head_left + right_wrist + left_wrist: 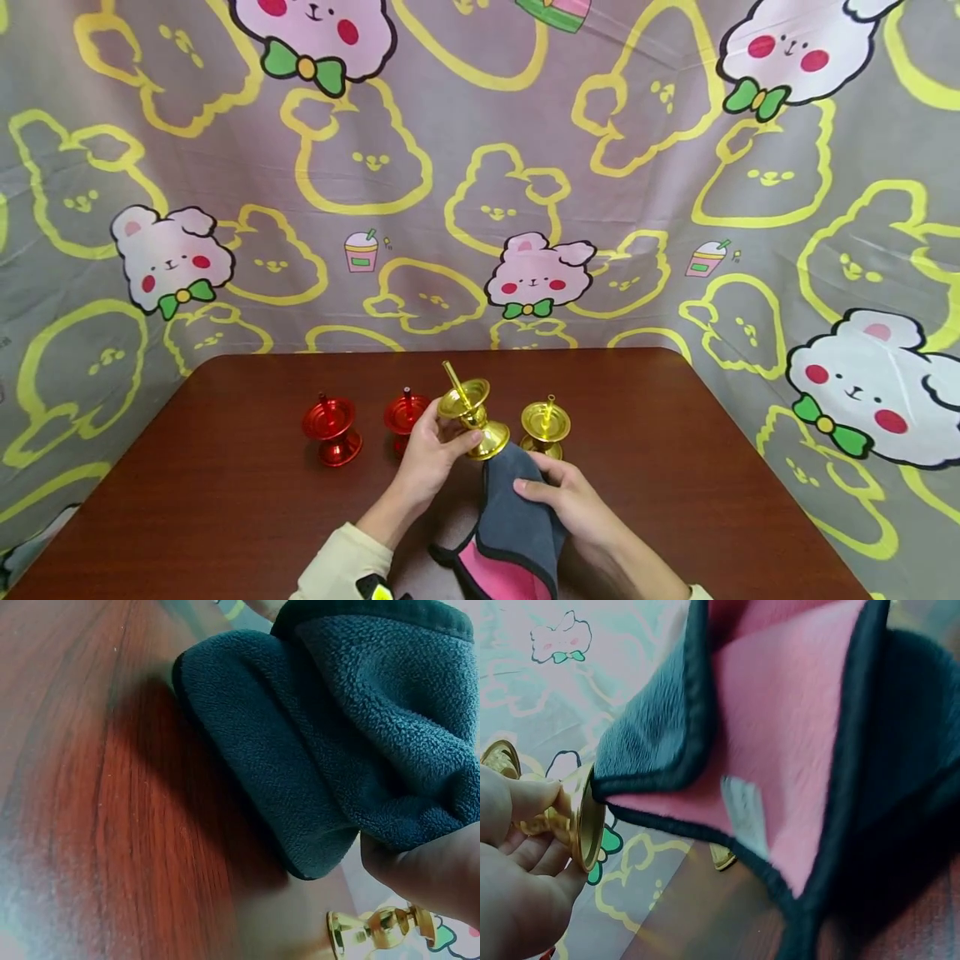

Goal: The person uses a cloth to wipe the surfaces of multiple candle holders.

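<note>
My left hand (426, 454) grips a gold candle holder (491, 439) by its stem, held tilted above the table with its dish and thin upright tube leaning up and left. A grey cloth (513, 512) with a pink reverse and black edging hangs from my right hand (576, 504), whose thumb lies over it and pinches it. In the left wrist view, a cloth corner meets the rim of the holder's base (589, 825). The right wrist view shows the cloth (255, 742) bunched near the thumb; the other right fingers are mostly hidden behind it.
A second gold candle holder (546, 425) stands upright just beyond my right hand. Two red candle holders (330, 421) stand to the left, one partly behind my left hand. The brown wooden table (225, 517) ends at a patterned curtain (435, 250).
</note>
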A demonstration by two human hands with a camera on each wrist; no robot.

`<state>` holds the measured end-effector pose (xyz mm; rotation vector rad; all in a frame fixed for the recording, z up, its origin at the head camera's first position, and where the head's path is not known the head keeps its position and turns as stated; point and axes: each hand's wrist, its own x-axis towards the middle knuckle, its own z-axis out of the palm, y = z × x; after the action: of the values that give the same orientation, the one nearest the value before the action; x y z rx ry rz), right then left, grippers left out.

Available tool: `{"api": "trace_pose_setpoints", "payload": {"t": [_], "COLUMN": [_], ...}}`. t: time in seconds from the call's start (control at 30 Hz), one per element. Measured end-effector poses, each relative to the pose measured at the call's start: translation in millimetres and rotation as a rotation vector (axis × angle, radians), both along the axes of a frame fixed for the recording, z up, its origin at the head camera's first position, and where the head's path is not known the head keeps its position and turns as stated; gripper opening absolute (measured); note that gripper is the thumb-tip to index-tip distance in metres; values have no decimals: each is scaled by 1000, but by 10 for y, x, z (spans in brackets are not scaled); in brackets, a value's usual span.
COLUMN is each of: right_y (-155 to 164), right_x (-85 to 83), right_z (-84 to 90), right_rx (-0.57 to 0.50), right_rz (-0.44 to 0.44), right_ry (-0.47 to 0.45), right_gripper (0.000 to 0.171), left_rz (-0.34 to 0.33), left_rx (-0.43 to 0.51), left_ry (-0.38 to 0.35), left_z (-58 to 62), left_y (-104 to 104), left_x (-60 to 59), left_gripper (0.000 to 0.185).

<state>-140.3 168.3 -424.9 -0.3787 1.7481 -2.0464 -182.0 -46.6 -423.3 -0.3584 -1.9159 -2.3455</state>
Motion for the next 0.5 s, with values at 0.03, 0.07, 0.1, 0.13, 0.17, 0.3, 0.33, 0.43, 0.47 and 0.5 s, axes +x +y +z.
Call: {"api": "trace_pose_setpoints", "payload": {"t": [0.03, 0.07, 0.1, 0.13, 0.17, 0.3, 0.33, 0.43, 0.47, 0.5], "right_y": [16, 31, 44, 58, 72, 125, 138, 168, 176, 183], "right_x": [11, 22, 35, 48, 63, 125, 139, 172, 181, 188], "right_z": [12, 23, 34, 43, 51, 82, 92, 123, 135, 149], "right_rx": [2, 4, 3, 1, -4, -40, -51, -82, -88, -91], "right_rz": [2, 1, 1, 3, 6, 31, 38, 58, 62, 65], "right_ry": [-8, -17, -30, -37, -46, -65, -66, -73, -76, -77], "right_gripper": [43, 42, 41, 40, 39, 37, 38, 39, 39, 39], "left_rz": [5, 7, 13, 18, 26, 54, 58, 76, 82, 92], "left_rx": [-6, -10, -15, -22, -31, -76, -87, -114, -120, -133], "left_ry": [5, 12, 13, 15, 14, 16, 18, 22, 27, 30], "left_z": [-5, -12, -16, -25, -34, -99, -120, -174, -189, -203], "left_y": [9, 17, 24, 29, 35, 54, 60, 83, 92, 101], "left_x": [-8, -17, -25, -35, -45, -82, -92, -129, -144, -162], "left_gripper": [48, 48, 49, 49, 49, 49, 49, 49, 49, 50]}}
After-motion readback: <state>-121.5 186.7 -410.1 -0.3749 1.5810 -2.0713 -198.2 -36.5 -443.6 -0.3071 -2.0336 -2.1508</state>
